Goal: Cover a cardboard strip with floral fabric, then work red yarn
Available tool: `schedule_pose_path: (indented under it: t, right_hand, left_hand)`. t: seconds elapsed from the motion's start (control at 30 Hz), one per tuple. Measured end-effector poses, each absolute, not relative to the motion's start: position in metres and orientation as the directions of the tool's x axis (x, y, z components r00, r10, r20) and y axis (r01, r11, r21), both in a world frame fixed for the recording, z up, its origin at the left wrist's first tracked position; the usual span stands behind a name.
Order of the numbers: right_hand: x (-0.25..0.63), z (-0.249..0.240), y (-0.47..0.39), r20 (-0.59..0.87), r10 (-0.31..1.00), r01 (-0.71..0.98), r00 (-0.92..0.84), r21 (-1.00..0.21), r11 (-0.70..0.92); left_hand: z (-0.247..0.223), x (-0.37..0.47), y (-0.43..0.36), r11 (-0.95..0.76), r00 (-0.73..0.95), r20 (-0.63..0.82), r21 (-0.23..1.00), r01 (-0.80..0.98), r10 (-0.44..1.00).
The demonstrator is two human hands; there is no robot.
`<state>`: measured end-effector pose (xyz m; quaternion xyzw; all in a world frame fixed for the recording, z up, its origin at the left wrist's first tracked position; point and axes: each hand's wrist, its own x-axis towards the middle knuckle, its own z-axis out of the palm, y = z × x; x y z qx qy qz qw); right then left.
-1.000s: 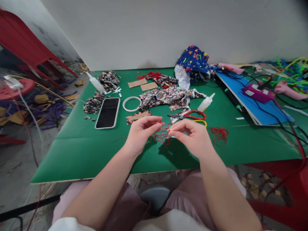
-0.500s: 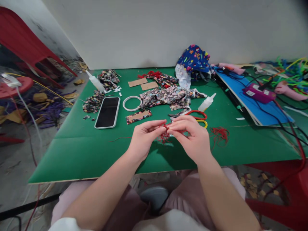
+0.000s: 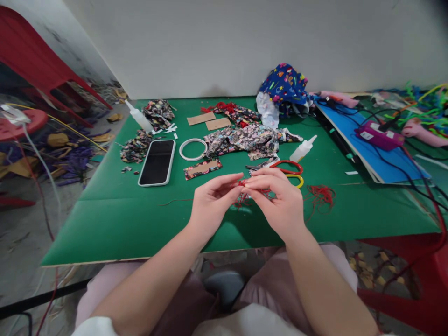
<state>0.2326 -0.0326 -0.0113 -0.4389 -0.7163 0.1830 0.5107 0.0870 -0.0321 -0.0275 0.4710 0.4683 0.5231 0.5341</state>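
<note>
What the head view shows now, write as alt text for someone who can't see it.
A left hand and right hand meet, pinching red thread over a green table. Beyond them lie scissors, a smartphone, a white tape roll, floral fabric and two squeeze bottles.

This looks like a small craft workshop: around the green table point(image 3: 122, 224) lie cable-tangled floor scraps point(image 3: 66, 154) (quite a litter), and on it, scissors point(image 3: 292, 167), fabric point(image 3: 245, 140) and glue bottles point(image 3: 303, 149).

So both bare hands, left point(image 3: 214, 200) and right point(image 3: 280, 198), meet fingertip to fingertip, forearms angling back from the pinch.
</note>
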Motion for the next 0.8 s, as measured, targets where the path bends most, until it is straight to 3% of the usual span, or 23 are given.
schedule_pose_path:
  t: [0.3, 0.57, 0.8]
  right_hand:
    - [0.235, -0.014, -0.03, 0.334, 0.936, 0.16, 0.109, -0.936, 0.315]
    - [0.225, -0.015, -0.032, 0.152, 0.987, -0.005, 0.058, -0.988, 0.152]
    - [0.226, -0.014, -0.033, 0.155, 0.985, -0.05, 0.073, -0.986, 0.159]
  left_hand:
    - [-0.02, 0.085, -0.034, -0.069, -0.052, 0.067, 0.997, -0.042, 0.996]
    - [-0.017, 0.085, -0.041, -0.247, -0.064, 0.27, 0.937, 0.248, 0.961]
    - [-0.015, 0.085, -0.043, -0.392, 0.016, 0.435, 0.793, 0.467, 0.9]
